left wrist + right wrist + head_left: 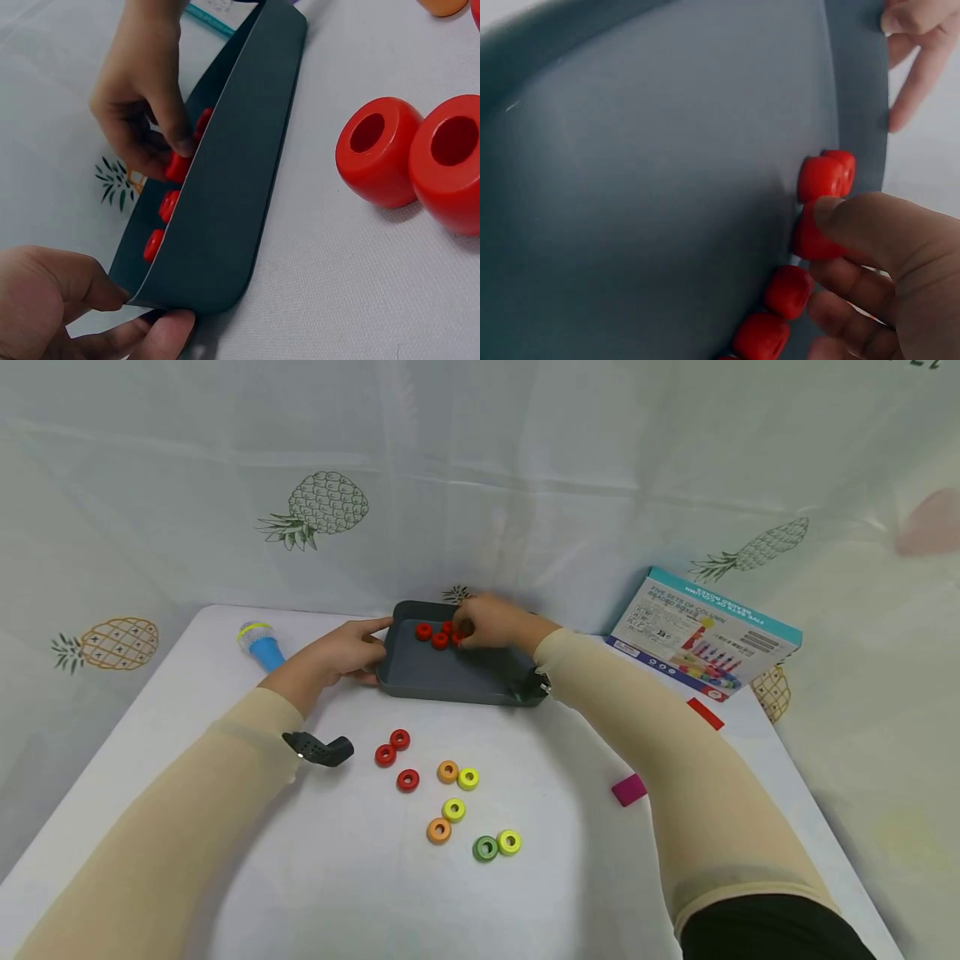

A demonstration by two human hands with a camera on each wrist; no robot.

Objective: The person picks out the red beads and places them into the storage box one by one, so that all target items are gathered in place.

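My right hand [491, 622] pinches a red bead [814, 238] in the tray [450, 681] (small, hard, probably rolls, best pinched by its sides), left hand [348, 652] grips the rim.

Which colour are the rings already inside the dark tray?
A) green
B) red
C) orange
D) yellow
B: only red rings lie in the tray, where the right hand sets one down; the green, yellow and orange ones sit out on the table.
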